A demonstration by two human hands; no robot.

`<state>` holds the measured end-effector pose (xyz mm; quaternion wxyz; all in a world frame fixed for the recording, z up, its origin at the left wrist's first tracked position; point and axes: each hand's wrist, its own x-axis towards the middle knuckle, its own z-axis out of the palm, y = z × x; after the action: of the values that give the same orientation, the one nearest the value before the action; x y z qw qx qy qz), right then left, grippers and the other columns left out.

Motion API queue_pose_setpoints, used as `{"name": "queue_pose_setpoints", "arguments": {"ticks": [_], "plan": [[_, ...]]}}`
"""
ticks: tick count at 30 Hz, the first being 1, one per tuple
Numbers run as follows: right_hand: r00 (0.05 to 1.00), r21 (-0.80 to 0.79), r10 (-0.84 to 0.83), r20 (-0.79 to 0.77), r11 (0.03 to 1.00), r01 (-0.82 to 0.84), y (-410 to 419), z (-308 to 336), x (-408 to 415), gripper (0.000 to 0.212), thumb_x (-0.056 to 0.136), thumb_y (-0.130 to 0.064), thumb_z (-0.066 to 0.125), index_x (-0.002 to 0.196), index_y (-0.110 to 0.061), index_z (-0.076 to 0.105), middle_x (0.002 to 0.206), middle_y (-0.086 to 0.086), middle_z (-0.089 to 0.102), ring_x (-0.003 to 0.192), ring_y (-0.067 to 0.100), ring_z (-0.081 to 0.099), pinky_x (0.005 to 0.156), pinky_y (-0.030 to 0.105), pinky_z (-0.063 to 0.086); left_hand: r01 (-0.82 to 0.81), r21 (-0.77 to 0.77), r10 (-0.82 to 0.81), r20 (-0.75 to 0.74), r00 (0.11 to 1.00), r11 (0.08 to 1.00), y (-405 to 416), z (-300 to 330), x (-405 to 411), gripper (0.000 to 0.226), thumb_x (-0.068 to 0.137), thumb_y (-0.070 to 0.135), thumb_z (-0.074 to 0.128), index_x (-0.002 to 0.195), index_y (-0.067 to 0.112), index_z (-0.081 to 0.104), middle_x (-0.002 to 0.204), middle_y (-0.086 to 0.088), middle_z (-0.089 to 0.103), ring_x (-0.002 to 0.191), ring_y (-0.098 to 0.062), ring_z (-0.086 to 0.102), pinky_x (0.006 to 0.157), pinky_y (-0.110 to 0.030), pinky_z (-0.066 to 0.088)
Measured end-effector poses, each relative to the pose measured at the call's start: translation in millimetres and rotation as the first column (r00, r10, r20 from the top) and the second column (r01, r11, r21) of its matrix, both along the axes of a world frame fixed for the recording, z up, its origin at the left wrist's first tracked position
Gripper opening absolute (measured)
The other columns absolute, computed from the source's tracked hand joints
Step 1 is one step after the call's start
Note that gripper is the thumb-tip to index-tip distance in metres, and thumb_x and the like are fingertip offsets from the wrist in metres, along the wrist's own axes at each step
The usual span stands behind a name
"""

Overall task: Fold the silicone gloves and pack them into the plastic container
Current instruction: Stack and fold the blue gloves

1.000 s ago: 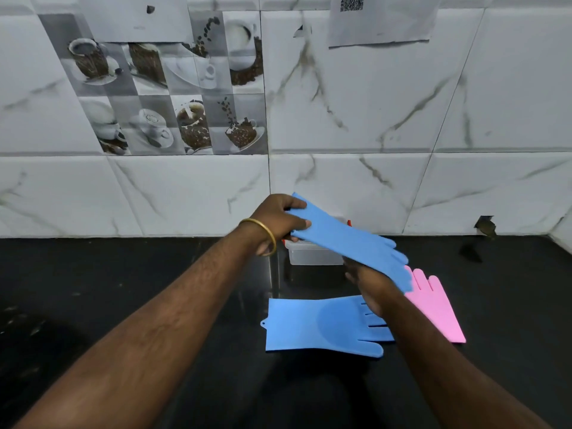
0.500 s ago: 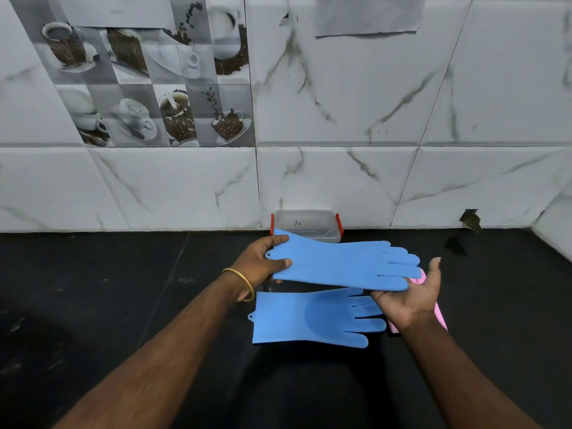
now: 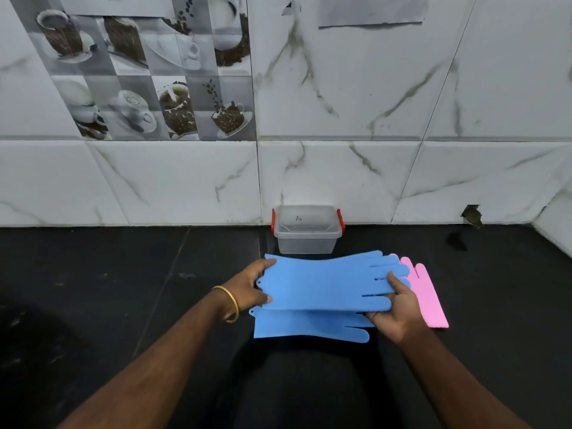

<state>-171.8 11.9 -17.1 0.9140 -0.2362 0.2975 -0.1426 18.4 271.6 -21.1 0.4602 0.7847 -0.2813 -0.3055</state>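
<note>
A blue silicone glove (image 3: 325, 281) is stretched flat between my hands, just above the black counter. My left hand (image 3: 250, 287) grips its cuff end and my right hand (image 3: 394, 308) holds its finger end, thumb on top. A second blue glove (image 3: 309, 326) lies flat on the counter underneath, mostly covered. A pink glove (image 3: 428, 297) lies to the right, partly hidden by the held glove and my right hand. The clear plastic container (image 3: 308, 232) with red side clips stands open against the wall, just behind the gloves.
The black counter (image 3: 108, 289) stretches wide to the left and right. A marble-tiled wall (image 3: 402, 119) rises right behind the container. A small dark chip (image 3: 472, 213) marks the wall's base at the right.
The held blue glove has come down from a raised, tilted position to lie level just over the lower blue glove. My right thumb now presses on its fingers.
</note>
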Motion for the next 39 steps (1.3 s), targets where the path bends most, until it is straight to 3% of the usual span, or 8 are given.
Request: {"name": "queue_pose_setpoints", "arguments": {"ticks": [4,11,15,19,22,25,34,39], "plan": [[0.997,0.034,0.013,-0.073,0.999,-0.01,9.2,-25.0,-5.8,0.042,0.1,-0.041,0.05,0.131,-0.014,0.06,0.118,0.015,0.073,0.108,0.036,0.068,0.085,0.052,0.054,0.001,0.11,-0.003,0.018,1.0,0.994,7.8,-29.8,-4.2,0.089,0.076,-0.001,0.073,0.149,0.025,0.03,0.153,0.005,0.027,0.136,-0.013,0.033,0.084,-0.012,0.047],[0.983,0.022,0.04,-0.18,0.999,-0.036,14.1,-41.8,-4.4,0.037,0.1,-0.039,0.05,0.126,-0.015,0.062,0.115,0.017,0.073,0.113,0.039,0.065,0.084,0.055,0.054,0.006,0.215,-0.012,0.024,1.0,0.976,8.8,-57.3,-2.4,0.09,0.073,-0.002,0.074,0.149,0.021,0.031,0.153,0.003,0.024,0.128,-0.016,0.04,0.102,-0.024,0.044],[0.976,0.0,0.054,-0.21,0.998,-0.055,15.3,-45.3,-1.0,0.034,0.101,-0.038,0.05,0.123,-0.016,0.062,0.112,0.015,0.075,0.112,0.038,0.066,0.082,0.054,0.056,-0.009,0.238,0.004,0.02,1.0,0.971,11.0,-64.5,2.0,0.091,0.072,-0.001,0.074,0.148,0.023,0.031,0.152,0.003,0.025,0.129,-0.018,0.04,0.103,-0.031,0.047],[0.972,-0.024,0.063,-0.228,0.997,-0.07,16.0,-50.1,0.1,0.03,0.101,-0.035,0.05,0.121,-0.017,0.063,0.108,0.015,0.076,0.111,0.039,0.066,0.081,0.054,0.056,-0.039,0.25,0.029,0.041,0.999,0.968,14.8,-72.2,4.1,0.091,0.07,-0.002,0.075,0.148,0.021,0.033,0.15,0.003,0.026,0.125,-0.016,0.042,0.092,-0.023,0.05],[0.969,-0.045,0.05,-0.24,0.997,-0.062,15.1,-52.6,0.5,0.028,0.101,-0.034,0.051,0.12,-0.017,0.064,0.108,0.014,0.076,0.111,0.038,0.066,0.081,0.054,0.056,-0.04,0.25,0.03,0.041,0.999,0.967,14.7,-75.1,4.4,0.092,0.07,-0.001,0.076,0.148,0.022,0.033,0.149,0.004,0.026,0.121,-0.014,0.042,0.069,-0.01,0.051],[0.963,-0.082,0.037,-0.266,0.995,-0.061,13.0,-52.8,2.0,0.027,0.1,-0.035,0.052,0.118,-0.018,0.065,0.107,0.013,0.077,0.108,0.036,0.067,0.078,0.051,0.056,-0.03,0.255,0.017,0.053,0.998,0.966,13.4,-78.1,5.9,0.094,0.07,0.0,0.078,0.149,0.02,0.031,0.15,0.004,0.024,0.121,-0.014,0.04,0.062,-0.01,0.053],[0.914,-0.354,-0.053,-0.403,0.93,-0.102,7.8,-55.7,4.1,0.024,0.096,-0.023,0.063,0.119,-0.017,0.065,0.11,0.012,0.074,0.102,0.034,0.071,0.08,0.048,0.059,-0.022,0.348,-0.015,0.103,0.995,0.937,7.5,-74.8,3.0,0.097,0.069,0.008,0.08,0.15,0.017,0.027,0.147,0.002,0.017,0.124,-0.023,0.043,0.086,-0.032,0.057],[0.871,-0.555,-0.195,-0.451,0.826,-0.103,4.3,-56.9,-7.1,0.024,0.089,-0.014,0.073,0.111,-0.014,0.066,0.105,0.01,0.074,0.094,0.029,0.073,0.078,0.046,0.062,-0.141,0.285,0.091,0.181,0.979,0.948,4.1,-73.2,3.7,0.086,0.065,0.012,0.085,0.139,0.015,0.041,0.135,-0.006,0.038,0.115,-0.021,0.051,0.099,-0.031,0.047]]}}
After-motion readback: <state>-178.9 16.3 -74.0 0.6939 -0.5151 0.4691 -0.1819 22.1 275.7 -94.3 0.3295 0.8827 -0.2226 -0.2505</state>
